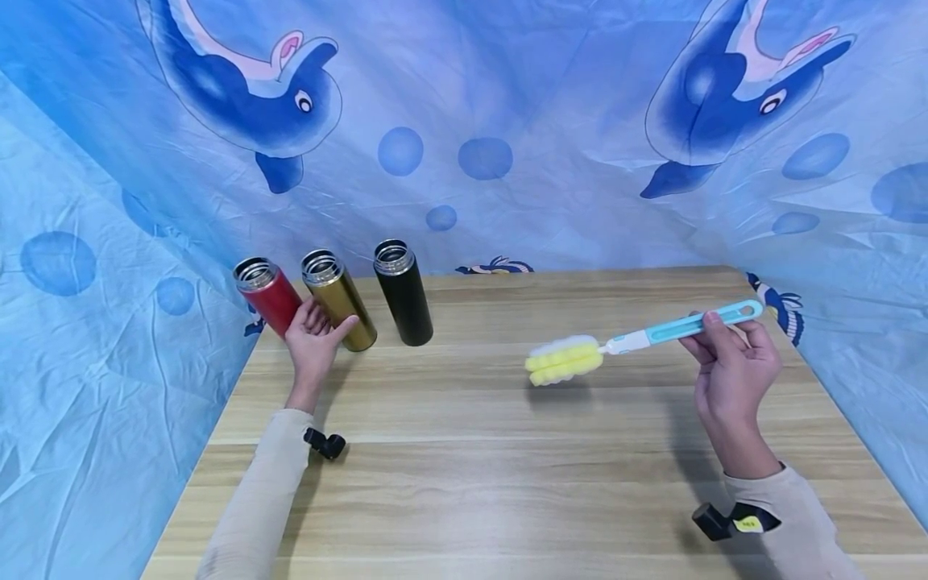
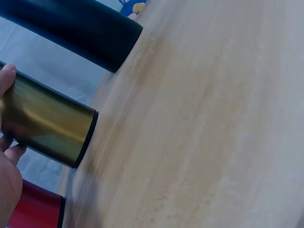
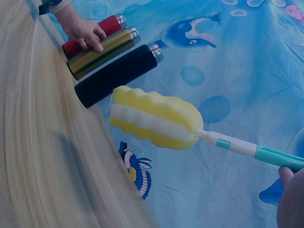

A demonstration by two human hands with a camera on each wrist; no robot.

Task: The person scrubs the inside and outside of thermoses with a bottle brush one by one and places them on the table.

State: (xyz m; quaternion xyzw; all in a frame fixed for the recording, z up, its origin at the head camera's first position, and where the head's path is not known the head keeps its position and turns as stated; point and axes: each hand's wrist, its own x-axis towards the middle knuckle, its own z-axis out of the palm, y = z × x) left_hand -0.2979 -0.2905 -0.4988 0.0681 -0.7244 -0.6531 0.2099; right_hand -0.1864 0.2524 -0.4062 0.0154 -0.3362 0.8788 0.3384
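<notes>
My left hand (image 1: 315, 342) grips the gold thermos flask (image 1: 346, 310), thumb on its near side and fingers on the side facing the red flask (image 1: 279, 302). In the left wrist view the gold flask (image 2: 47, 123) stands with its base at the tabletop. All three flasks are upright with lids off, the black flask (image 1: 404, 302) standing to the right. My right hand (image 1: 735, 379) pinches the turquoise and white handle of a bottle brush (image 1: 674, 329) between thumb and fingers. The brush's yellow and white sponge head (image 3: 156, 118) points left, raised over the table.
A wood-grain table (image 1: 464, 475) spreads under both arms. Blue cloth (image 1: 565, 209) printed with dolphins and bubbles hangs behind it and along both sides. Small dark cameras are strapped to both wrists.
</notes>
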